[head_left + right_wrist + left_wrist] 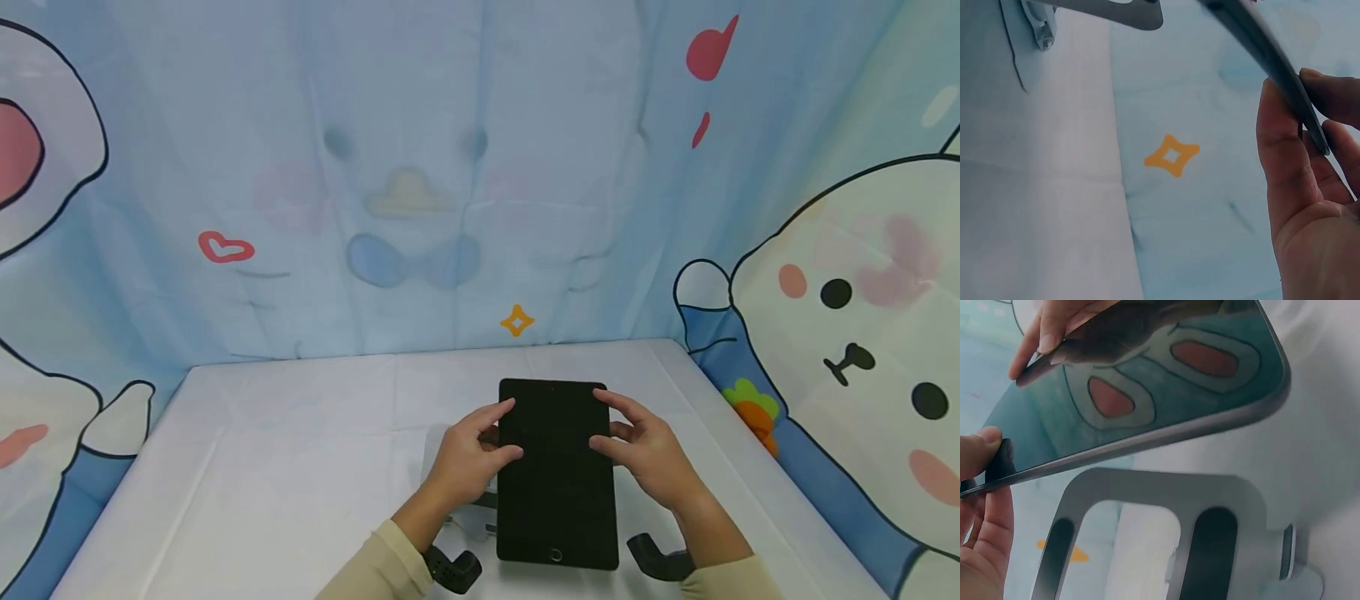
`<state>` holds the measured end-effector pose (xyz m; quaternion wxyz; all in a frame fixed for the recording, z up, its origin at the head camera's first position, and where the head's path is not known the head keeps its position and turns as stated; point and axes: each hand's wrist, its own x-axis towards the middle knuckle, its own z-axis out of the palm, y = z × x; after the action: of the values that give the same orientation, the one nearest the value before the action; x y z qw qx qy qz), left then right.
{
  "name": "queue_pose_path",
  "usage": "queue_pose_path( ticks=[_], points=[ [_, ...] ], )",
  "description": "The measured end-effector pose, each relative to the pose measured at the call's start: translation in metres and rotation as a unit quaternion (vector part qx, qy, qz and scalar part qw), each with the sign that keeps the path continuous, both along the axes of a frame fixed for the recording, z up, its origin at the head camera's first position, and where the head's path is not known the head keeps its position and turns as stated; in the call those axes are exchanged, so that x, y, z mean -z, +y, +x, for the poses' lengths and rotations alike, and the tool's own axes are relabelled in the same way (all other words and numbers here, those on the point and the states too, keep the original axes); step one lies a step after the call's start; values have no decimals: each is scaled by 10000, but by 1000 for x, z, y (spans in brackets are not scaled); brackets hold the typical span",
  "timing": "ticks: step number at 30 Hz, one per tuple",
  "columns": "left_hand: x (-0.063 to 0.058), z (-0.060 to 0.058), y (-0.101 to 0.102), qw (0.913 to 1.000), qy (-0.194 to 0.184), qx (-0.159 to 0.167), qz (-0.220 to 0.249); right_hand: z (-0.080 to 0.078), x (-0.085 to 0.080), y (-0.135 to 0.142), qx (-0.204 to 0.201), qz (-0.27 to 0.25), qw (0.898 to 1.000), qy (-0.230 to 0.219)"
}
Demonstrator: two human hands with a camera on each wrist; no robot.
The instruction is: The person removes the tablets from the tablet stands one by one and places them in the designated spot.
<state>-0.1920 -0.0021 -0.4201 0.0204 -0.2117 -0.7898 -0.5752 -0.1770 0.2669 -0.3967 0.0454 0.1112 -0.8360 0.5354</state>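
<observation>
A black tablet (557,475) with a round home button is held upright by both hands, its dark screen toward the head camera. My left hand (465,454) pinches its left edge, thumb on the screen and fingers behind. On the opposite edge my right hand (648,450) grips in the same way, as the right wrist view also shows along the tablet's thin side (1272,62). Close behind the tablet stands a grey metal stand (1250,506) with dark pads (1213,550), mostly hidden from the head camera.
A white cloth covers the table (285,467). Behind it hangs a light blue curtain (420,108) printed with cartoon animals, its lower edge meeting the table's back. Black wrist-camera mounts (453,571) sit at both wrists, beside the tablet's lower end.
</observation>
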Motion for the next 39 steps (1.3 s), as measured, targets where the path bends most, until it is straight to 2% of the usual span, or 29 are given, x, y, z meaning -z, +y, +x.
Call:
queue_pose_path(
  ticks=[9,13,20,28,33,39],
  points=[
    [6,5,14,9995,-240,112,152,4,7,16,-49,-120,9996,-250],
    [8,7,22,9993,-235,150,259,5,10,23,-109,-266,9991,-313],
    [15,10,34,9998,-158,108,53,6,15,35,-86,-352,9982,-471],
    [19,14,44,9997,-171,175,43,7,19,44,93,-266,9968,-742],
    [21,15,50,9996,-190,212,46,9,21,49,219,-112,9972,-711],
    [21,15,55,9997,-26,213,64,8,23,55,183,-34,9981,-585]
  ],
)
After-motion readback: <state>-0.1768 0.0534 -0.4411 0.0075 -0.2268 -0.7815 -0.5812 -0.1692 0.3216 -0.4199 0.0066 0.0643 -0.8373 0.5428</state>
